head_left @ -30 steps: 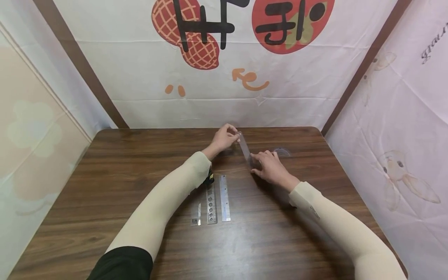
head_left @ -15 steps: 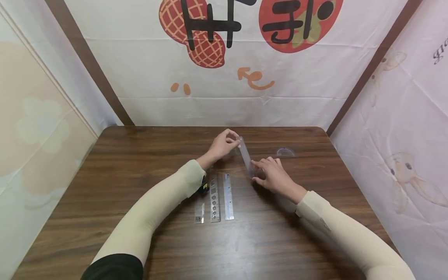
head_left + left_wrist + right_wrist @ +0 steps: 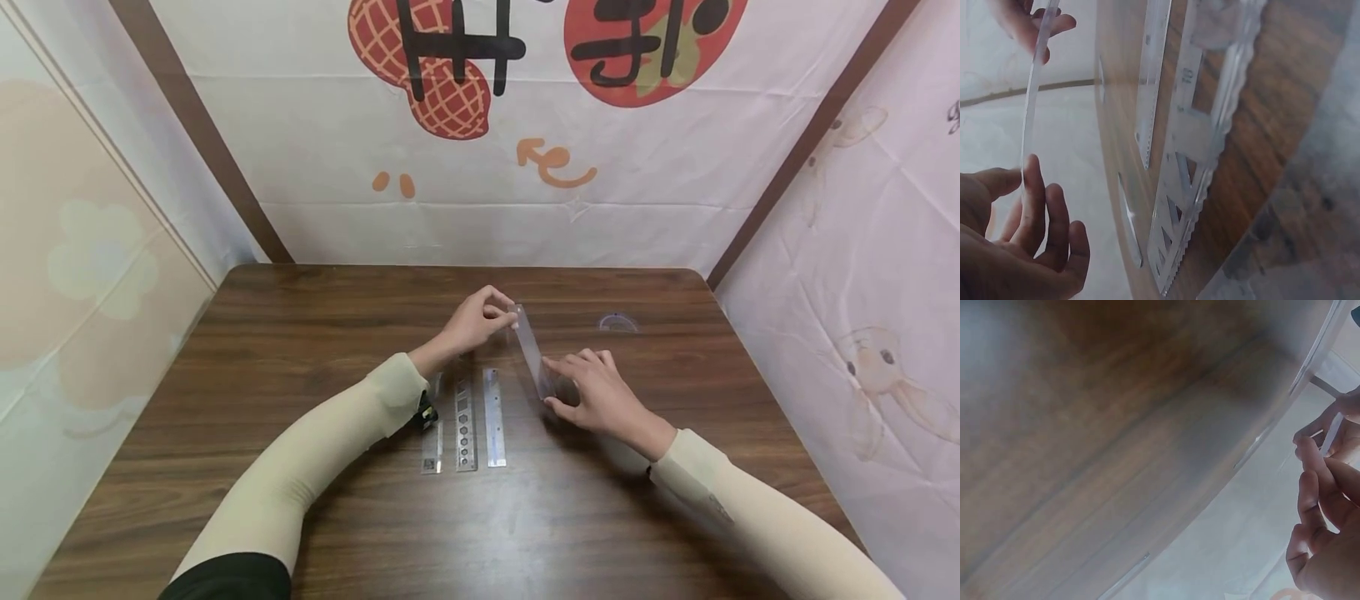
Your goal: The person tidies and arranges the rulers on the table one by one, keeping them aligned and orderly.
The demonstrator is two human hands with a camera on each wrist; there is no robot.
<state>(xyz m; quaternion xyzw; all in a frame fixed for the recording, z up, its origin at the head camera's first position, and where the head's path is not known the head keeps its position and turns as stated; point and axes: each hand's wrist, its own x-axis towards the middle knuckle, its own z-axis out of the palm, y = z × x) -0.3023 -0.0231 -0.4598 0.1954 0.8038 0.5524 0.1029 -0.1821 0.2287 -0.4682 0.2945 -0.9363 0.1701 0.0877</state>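
Observation:
A clear ruler (image 3: 529,346) is held tilted between my two hands over the middle of the table. My left hand (image 3: 474,322) pinches its far end between thumb and index finger; the left wrist view shows the ruler (image 3: 1030,106) edge-on, other fingers loosely curled. At the near end, my right hand (image 3: 606,395) pinches it with thumb and fingertips, also seen in the right wrist view, where the right hand (image 3: 1329,531) partly covers it. Side by side, nearer to me, lie a clear ruler (image 3: 495,421), a stencil ruler (image 3: 465,429) with cut-out shapes and a narrower clear ruler (image 3: 431,454).
A clear protractor (image 3: 618,323) lies on the table at the back right, beyond my right hand. The brown wooden table (image 3: 315,308) meets hanging printed cloth at the back and sides. My left forearm passes just left of the row of rulers.
Both hands have drawn the held ruler nearer to me, its near end now alongside the lying rulers. The protractor, partly behind the right hand before, shows free of it. The head view has shifted slightly.

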